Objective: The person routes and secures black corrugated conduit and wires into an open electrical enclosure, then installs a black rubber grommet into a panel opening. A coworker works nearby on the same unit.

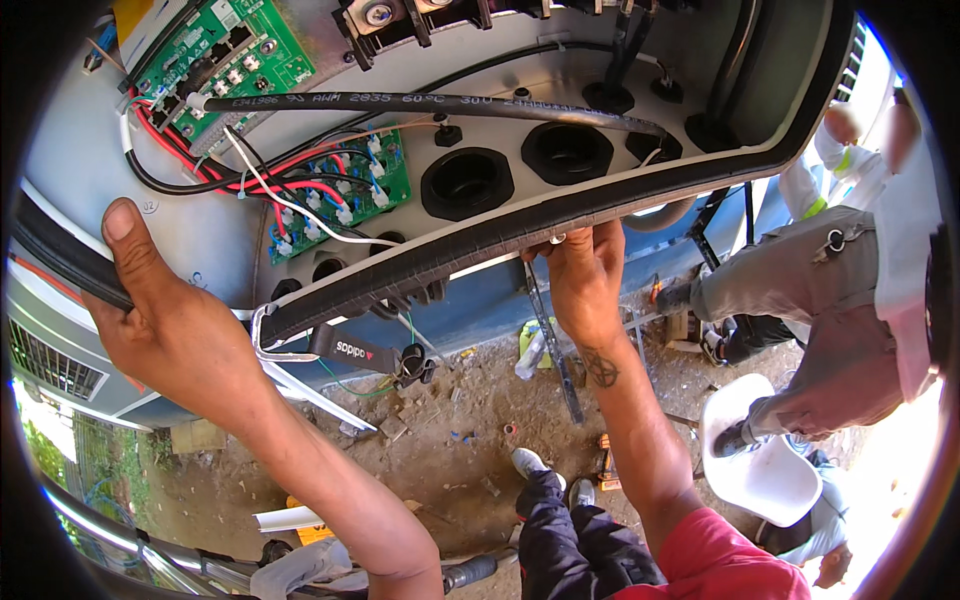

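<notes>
One left hand [175,335] clasping black side rim [62,246] of electrical enclosure [215,262], seemingly for steadiness; right hand [590,285] under front lip [450,257], at small metal fastener [558,239], cannot tell if pinching. Green circuit board [285,65] deeper inside; dirt ground [450,460] below.

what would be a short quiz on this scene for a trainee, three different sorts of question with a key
1. True or false: the left hand grips the black-sealed cabinet rim toward the left of the picture.

2. Multiple choice: where is the right hand?
A) inside a round black opening
B) at the front stretch of the rim, on its outer side
C) on a red wire

3. Fill in the blank: the circuit board at the upper left is ____ in colour.

Key: 1 true; 2 B; 3 green
</notes>
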A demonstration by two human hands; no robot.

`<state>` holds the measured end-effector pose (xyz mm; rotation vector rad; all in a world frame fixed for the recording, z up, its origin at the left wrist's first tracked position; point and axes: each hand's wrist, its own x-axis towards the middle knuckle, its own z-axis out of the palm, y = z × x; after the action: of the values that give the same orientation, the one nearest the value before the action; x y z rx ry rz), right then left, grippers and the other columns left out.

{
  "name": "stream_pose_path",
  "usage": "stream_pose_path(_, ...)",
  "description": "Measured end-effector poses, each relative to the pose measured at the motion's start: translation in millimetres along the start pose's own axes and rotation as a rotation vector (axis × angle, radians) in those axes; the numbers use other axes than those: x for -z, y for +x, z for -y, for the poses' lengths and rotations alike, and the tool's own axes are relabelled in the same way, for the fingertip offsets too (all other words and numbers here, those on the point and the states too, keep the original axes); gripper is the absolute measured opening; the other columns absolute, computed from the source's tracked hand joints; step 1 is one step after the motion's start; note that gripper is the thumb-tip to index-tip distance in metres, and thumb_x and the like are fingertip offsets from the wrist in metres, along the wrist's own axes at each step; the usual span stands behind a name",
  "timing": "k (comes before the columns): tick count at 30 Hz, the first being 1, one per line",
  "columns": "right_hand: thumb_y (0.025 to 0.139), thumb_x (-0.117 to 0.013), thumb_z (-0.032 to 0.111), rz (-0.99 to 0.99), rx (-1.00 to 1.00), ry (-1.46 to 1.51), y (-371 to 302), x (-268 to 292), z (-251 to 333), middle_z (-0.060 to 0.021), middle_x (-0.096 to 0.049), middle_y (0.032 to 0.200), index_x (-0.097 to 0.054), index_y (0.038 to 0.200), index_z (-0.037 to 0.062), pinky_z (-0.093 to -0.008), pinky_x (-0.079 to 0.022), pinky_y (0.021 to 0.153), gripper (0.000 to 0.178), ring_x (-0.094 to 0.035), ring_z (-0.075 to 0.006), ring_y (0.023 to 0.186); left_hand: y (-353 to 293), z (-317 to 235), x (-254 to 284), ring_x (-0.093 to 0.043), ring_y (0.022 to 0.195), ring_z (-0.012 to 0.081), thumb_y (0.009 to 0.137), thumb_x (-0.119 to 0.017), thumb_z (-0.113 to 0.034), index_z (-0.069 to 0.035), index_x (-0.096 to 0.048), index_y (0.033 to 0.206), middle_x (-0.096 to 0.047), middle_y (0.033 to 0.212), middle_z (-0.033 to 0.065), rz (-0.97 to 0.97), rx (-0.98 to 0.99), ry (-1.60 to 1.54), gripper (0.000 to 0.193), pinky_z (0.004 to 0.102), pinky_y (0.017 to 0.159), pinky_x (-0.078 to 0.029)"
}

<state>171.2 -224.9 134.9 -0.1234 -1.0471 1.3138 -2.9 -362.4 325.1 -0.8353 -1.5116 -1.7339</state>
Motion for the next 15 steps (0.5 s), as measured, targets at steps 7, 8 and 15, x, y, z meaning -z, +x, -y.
stream_pose_path(7, 0.108, -0.064, 0.038, -0.023, 0.007, 0.002, -7, 0, 3, -0.0068, -0.070, 0.112, -0.057, 0.128, 0.0060, -0.0370, -0.055, 0.076, 0.038, -0.067, -0.0185, 0.092, -2, -4, 5, -0.065, 0.097, 0.0180, 0.100, -0.076, -0.046, 0.010, -0.060, 0.141, -0.073, 0.119, 0.0146, -0.016, -0.008, -0.068, 0.071, 0.0320, 0.087, -0.053)
stream_pose_path(8, 0.107, -0.067, 0.038, -0.033, 0.009, 0.010, -7, -1, 3, -0.0074, -0.069, 0.111, -0.054, 0.130, 0.0049, -0.0350, -0.056, 0.074, 0.043, -0.067, -0.0180, 0.088, -3, -4, 5, -0.065, 0.097, 0.0182, 0.100, -0.076, -0.046, 0.010, -0.060, 0.142, -0.073, 0.120, 0.0147, -0.013, -0.012, -0.060, 0.071, 0.0321, 0.088, -0.053)
stream_pose_path(15, 0.104, -0.073, 0.038, -0.057, 0.024, 0.019, 4, -4, -8, -0.0087, -0.067, 0.108, -0.050, 0.135, 0.0030, -0.0308, -0.056, 0.069, 0.052, -0.067, -0.0169, 0.081, 3, 8, -4, -0.065, 0.096, 0.0185, 0.100, -0.076, -0.049, 0.007, -0.063, 0.141, -0.074, 0.119, 0.0149, -0.027, -0.018, 0.002, 0.070, 0.0319, 0.087, -0.053)
